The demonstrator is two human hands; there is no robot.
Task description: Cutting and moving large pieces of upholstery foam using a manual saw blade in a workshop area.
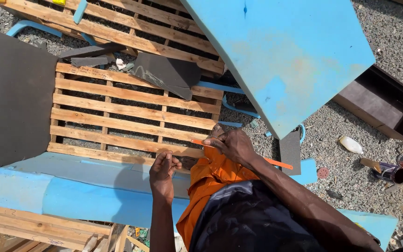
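While the right hand [233, 145] holds a thin orange blade [276, 163] in closed fingers, the left hand [163, 171] pinches something too small to see. Both hands hover just above the near edge of the wooden pallet [131, 112], over the person's orange clothing [208, 179]. A long blue foam sheet [80, 191] lies just below the left hand, and a big blue foam slab [285, 51] leans above the right one. To do this well, I think the blade should be kept flat and steady, with its sharp edge turned away from the left fingers, and the hands should stay close together.
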